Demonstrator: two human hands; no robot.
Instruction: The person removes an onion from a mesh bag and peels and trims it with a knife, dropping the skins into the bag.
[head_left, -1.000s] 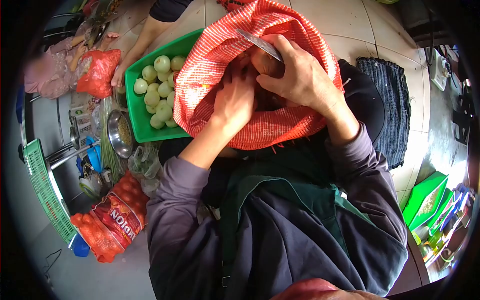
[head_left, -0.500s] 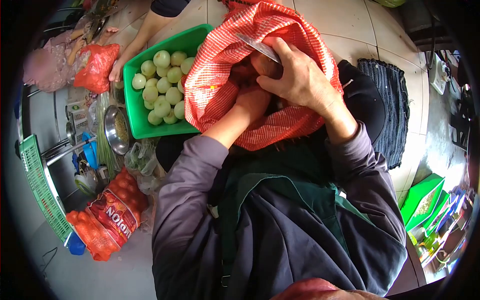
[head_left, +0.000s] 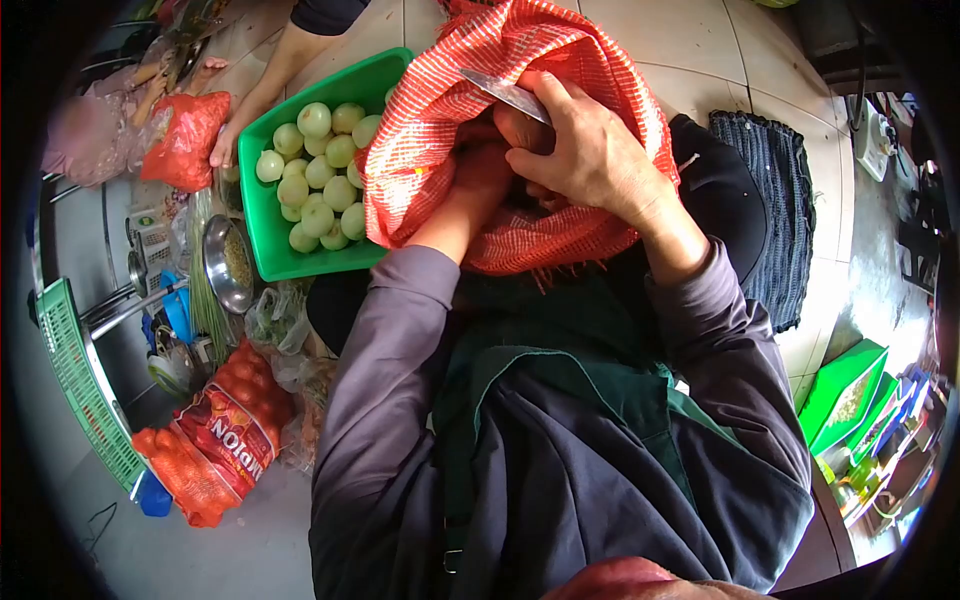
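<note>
Left hand [head_left: 480, 175] buried, fingers hidden inside mesh sack [head_left: 420, 150].

Orange-red mesh sack [head_left: 440, 120] with thin white stripes, bright green plastic tray [head_left: 262, 222] of pale green, maybe peeled, onions [head_left: 318, 190].

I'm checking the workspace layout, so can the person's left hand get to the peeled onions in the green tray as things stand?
Probably not directly: the left hand is pushed down inside the red mesh sack, whose wall lies between it and the peeled onions in the green tray.
</note>
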